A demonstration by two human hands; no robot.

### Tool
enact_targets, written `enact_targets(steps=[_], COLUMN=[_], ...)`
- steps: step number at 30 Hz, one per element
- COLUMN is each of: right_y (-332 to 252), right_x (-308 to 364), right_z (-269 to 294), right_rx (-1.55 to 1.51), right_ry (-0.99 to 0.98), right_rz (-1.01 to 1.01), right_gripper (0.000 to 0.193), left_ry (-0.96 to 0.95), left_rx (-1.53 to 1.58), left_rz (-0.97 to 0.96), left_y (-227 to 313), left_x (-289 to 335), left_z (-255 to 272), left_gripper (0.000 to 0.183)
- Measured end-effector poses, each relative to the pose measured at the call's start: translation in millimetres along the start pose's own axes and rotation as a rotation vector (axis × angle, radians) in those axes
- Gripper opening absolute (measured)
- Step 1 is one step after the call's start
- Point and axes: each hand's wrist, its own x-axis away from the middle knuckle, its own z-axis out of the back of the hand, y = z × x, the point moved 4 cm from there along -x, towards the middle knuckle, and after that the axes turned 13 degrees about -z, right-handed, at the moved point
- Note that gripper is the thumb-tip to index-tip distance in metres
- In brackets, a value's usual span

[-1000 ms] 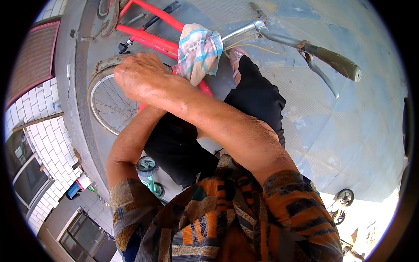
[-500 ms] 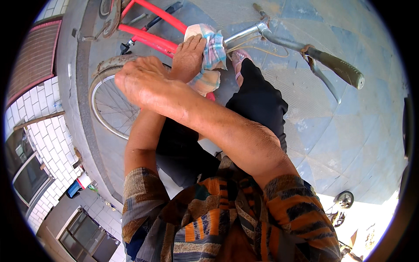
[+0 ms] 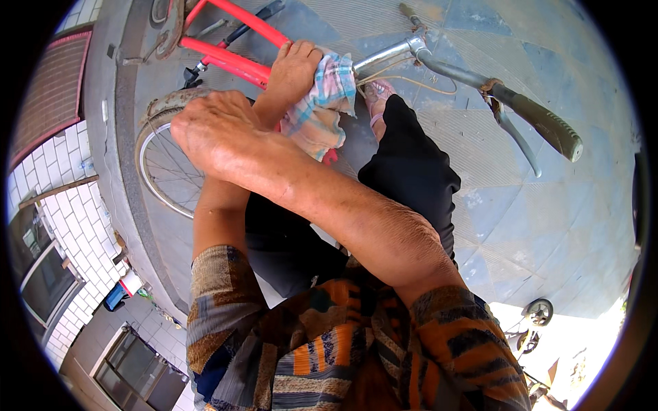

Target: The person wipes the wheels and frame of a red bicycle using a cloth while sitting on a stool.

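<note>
My forearms cross, the right one over the left. My left hand (image 3: 291,74) is closed over the red bicycle frame (image 3: 233,63) near its front end, against the edge of a checked cloth (image 3: 319,106). The pink, blue and orange cloth drapes round the front tube and hangs down. My right hand (image 3: 216,123) is a fist above the wheel (image 3: 152,175), beside its worn mudguard (image 3: 175,101). What its fingers hold is hidden. The handlebar (image 3: 445,68), with a dark grip and a brake lever, extends to the right, a pale cable looping under its stem.
My foot in a pink shoe (image 3: 378,96) stands beside the stem, on grey-blue floor tiles (image 3: 507,205). A low ledge (image 3: 130,164) and a white tiled wall (image 3: 75,198) run along the left. Something with small black wheels (image 3: 539,312) stands at the lower right.
My left hand has shifted slightly up and left, and the cloth's upper edge has slid away from above its fingers. My right hand moved slightly left. The handlebar's grip end has swung slightly down and right.
</note>
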Motion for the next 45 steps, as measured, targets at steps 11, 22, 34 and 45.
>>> enact_targets(steps=[11,22,34,45], right_y=[-25.5,-25.2,-24.3,-36.0], right_x=[0.7,-10.0,-11.7,-17.9], right_z=[-17.8,-27.1,-34.9,-43.2], right_rx=[-0.236,-0.209,-0.265,-0.309], right_ry=[-0.045,-0.075,-0.077,-0.125], right_rz=[0.045,-0.007,-0.036,0.001], right_gripper=[0.006,0.008,0.011,0.008], left_ry=[0.014,0.184,-0.249,-0.327], left_rx=[0.08,-0.105,0.007,0.206], left_rz=[0.482,0.153,0.132,0.052], left_y=[-30.4,-48.0,-74.4,-24.4], left_x=[19.6,29.8,-13.0,-12.9], left_z=[2.6,14.7,-31.6,-20.9], left_gripper=[0.019,0.043,0.024,0.028])
